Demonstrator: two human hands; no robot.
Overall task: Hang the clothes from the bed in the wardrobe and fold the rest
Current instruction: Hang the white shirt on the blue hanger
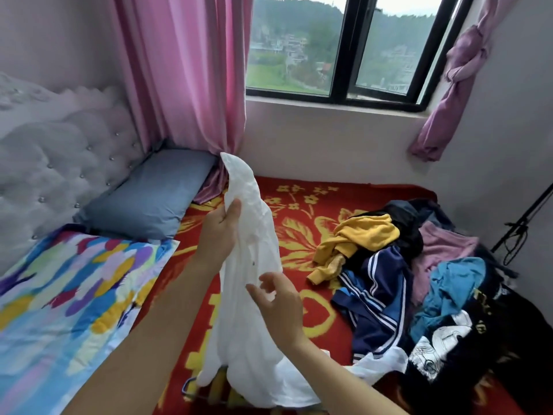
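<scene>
A person's right hand (278, 307) meets a white shirt (239, 339) low down, fingers loosely curled; whether it pinches the cloth cannot be told. Higher up, the left hand (221, 232) grips the shirt and holds it upright over the bed (299, 211), its tail trailing on the red cover. To the right, a pile (419, 280) of yellow, navy, blue and black clothes lies unsorted on the bed. Beyond are a pillow (149, 199) and a window (344, 46). No wardrobe or folded clothing shows. The job looks barely begun, with this shirt in hand and the whole pile left.
</scene>
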